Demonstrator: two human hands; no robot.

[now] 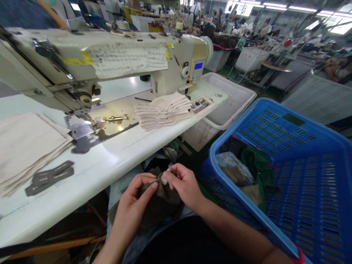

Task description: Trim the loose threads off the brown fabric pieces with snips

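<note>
Below the table edge, in my lap, my left hand [134, 201] and my right hand [183, 183] both pinch a dark brown piece of fabric [161, 203]. The fingertips of both hands meet at its top edge. My right hand also holds a small thin metal tool [169, 168] between thumb and finger; its kind is unclear. A cream sewing machine [110, 62] stands on the white table [115, 157] in front of me. A stack of folded beige fabric pieces [163, 110] lies beside the machine.
More beige fabric [24, 146] lies at the table's left with dark labels [49, 178] beside it. A blue plastic basket [291, 165] holding green and dark cloth is at my right. A white bin [233, 102] sits behind it. Other workstations and people fill the background.
</note>
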